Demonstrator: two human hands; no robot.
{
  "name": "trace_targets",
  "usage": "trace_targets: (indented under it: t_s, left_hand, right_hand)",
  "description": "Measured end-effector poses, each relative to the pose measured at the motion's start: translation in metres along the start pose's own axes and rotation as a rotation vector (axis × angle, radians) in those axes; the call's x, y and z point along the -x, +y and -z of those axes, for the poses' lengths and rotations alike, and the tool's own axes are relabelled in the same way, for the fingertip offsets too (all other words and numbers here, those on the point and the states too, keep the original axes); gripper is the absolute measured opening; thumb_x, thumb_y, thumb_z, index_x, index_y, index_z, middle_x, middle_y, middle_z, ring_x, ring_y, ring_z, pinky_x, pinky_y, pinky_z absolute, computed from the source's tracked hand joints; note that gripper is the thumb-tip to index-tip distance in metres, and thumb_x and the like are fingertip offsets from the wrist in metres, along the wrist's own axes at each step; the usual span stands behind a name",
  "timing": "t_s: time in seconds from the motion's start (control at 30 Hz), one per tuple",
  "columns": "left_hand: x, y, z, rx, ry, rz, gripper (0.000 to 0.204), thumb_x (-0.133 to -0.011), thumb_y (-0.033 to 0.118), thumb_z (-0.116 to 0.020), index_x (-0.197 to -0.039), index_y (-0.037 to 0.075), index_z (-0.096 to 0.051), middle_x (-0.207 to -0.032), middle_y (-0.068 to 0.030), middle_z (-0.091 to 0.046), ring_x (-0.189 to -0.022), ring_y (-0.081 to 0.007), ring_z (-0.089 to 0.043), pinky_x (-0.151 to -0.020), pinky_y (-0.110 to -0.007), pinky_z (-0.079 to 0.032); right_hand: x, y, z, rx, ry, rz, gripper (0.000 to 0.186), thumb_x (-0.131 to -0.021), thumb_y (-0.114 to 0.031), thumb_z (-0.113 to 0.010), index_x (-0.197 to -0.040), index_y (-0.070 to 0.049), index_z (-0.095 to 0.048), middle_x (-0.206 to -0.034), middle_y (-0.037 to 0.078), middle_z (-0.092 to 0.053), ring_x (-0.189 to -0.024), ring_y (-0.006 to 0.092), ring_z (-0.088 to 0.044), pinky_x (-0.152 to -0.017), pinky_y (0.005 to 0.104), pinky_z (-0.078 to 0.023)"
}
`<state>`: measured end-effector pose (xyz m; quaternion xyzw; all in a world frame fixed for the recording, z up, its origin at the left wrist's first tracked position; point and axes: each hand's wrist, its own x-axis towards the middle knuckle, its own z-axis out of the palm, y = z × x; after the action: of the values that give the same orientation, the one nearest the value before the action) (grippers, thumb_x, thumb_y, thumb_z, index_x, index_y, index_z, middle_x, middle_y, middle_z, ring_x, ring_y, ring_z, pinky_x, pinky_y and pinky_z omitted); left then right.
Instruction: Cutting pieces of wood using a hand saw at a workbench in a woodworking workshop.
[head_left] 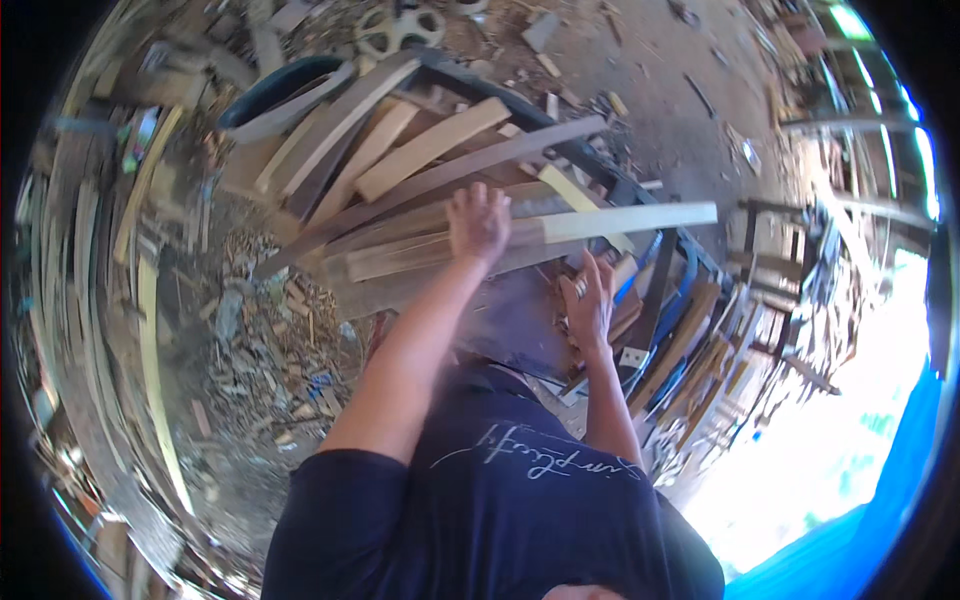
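Note:
My left hand lies over a stack of long planks, its fingers bent over a weathered board as if gripping it. A pale wooden strip extends from this board toward the right. My right hand is just below the pale strip, fingers curved and apart, near a dark flat surface; whether it touches anything is hard to tell. Shorter light boards and a long darker strip lie fanned out beyond my hands.
A dark metal frame and a curved dark green object edge the pile. Long boards line the left, leaning lumber the right. Scrap litters the dirt floor; a blue tarp hangs by the bright opening.

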<state>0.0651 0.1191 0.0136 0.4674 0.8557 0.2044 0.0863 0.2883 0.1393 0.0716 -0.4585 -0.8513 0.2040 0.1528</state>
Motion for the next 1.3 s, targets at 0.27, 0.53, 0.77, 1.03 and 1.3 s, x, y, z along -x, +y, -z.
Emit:
trace_targets:
  t_s: [0.27,0.53,0.77,1.03,1.3]
  left_hand:
    - [-0.005,0.011,-0.012,-0.127,0.159,-0.237,0.010,-0.091,0.015,-0.051,-0.092,0.010,-0.060,-0.082,-0.0107,-0.063,-0.075,-0.0309,-0.061,-0.068,-0.042,-0.050]
    - [-0.003,0.005,-0.020,-0.071,0.171,-0.237,0.019,-0.098,0.026,-0.048,-0.093,0.010,-0.059,-0.084,-0.0112,-0.064,-0.078,-0.0318,-0.061,-0.073,-0.044,-0.048]
    - [-0.003,0.016,-0.021,-0.177,0.135,-0.182,0.023,-0.097,0.038,-0.053,-0.094,0.015,-0.058,-0.088,-0.0065,-0.064,-0.079,-0.0300,-0.060,-0.069,-0.044,-0.048]
    - [0.001,0.022,-0.023,-0.252,0.173,-0.149,0.013,-0.095,0.030,-0.055,-0.093,0.018,-0.058,-0.084,-0.0050,-0.062,-0.077,-0.0270,-0.060,-0.065,-0.043,-0.048]
    - [0.004,0.029,-0.008,-0.154,0.114,-0.091,0.027,-0.095,0.043,-0.052,-0.095,0.017,-0.060,-0.088,-0.0060,-0.062,-0.084,-0.0276,-0.060,-0.072,-0.042,-0.047]
  right_hand:
    - [0.139,0.109,0.061,0.432,0.276,-0.764,0.063,-0.079,-0.023,-0.076,-0.132,-0.005,-0.048,-0.121,0.019,-0.049,-0.111,0.0389,-0.049,-0.094,0.0487,-0.042]
    - [0.161,0.150,0.066,0.308,0.091,-0.956,0.050,-0.073,-0.027,-0.081,-0.112,-0.004,-0.059,-0.109,0.018,-0.053,-0.105,0.0397,-0.050,-0.089,0.0486,-0.045]
    - [0.181,0.161,0.058,-0.200,0.270,-0.823,0.026,-0.084,-0.020,-0.072,-0.085,-0.003,-0.052,-0.077,0.010,-0.056,-0.073,0.0249,-0.060,-0.067,0.0384,-0.048]
    - [0.241,0.122,0.079,-0.566,0.622,-0.915,0.014,-0.090,-0.014,-0.065,-0.092,-0.008,-0.053,-0.073,0.002,-0.057,-0.055,0.0087,-0.055,-0.046,0.0234,-0.043]
    - [0.184,0.043,0.048,-0.448,0.322,-0.614,0.021,-0.088,-0.014,-0.072,-0.098,-0.004,-0.057,-0.077,0.007,-0.059,-0.069,0.0153,-0.057,-0.059,0.0321,-0.047]
